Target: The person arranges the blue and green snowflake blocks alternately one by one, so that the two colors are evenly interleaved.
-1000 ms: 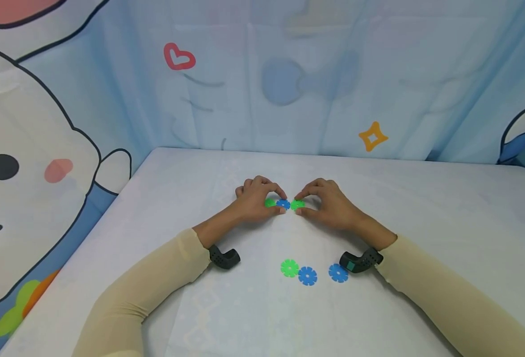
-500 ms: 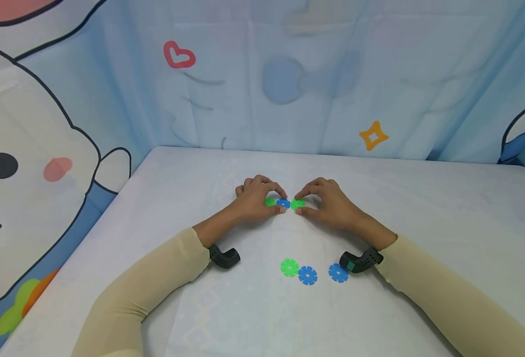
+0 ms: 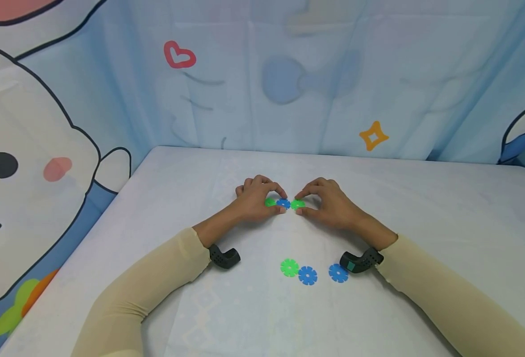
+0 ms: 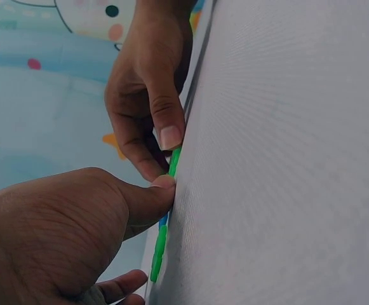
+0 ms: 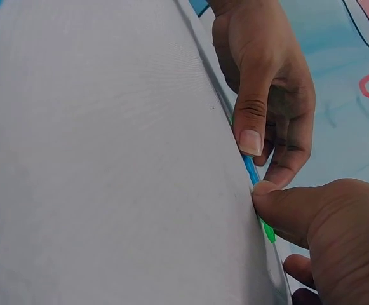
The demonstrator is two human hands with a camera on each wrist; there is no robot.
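Note:
Three notched plastic discs lie in a row on the white table, between my two hands. My left hand (image 3: 257, 201) pinches the middle blue disc (image 3: 283, 204) by its edges with thumb and forefinger. A green disc (image 3: 269, 202) sits beside it, partly under the left palm; its edge shows in the left wrist view as a green strip (image 4: 159, 254). With thumb and forefinger my right hand (image 3: 329, 206) pinches the other green disc (image 3: 297, 204) at the right end. In the right wrist view the blue disc (image 5: 251, 169) and green disc appear edge-on, close against the tabletop.
Nearer the body on the white table (image 3: 244, 317) lie a loose green disc (image 3: 290, 267) and a blue disc (image 3: 307, 275) right beside it. Another blue disc (image 3: 337, 273) is partly covered by the right wrist camera (image 3: 360, 261). A printed curtain (image 3: 244, 89) hangs behind the table.

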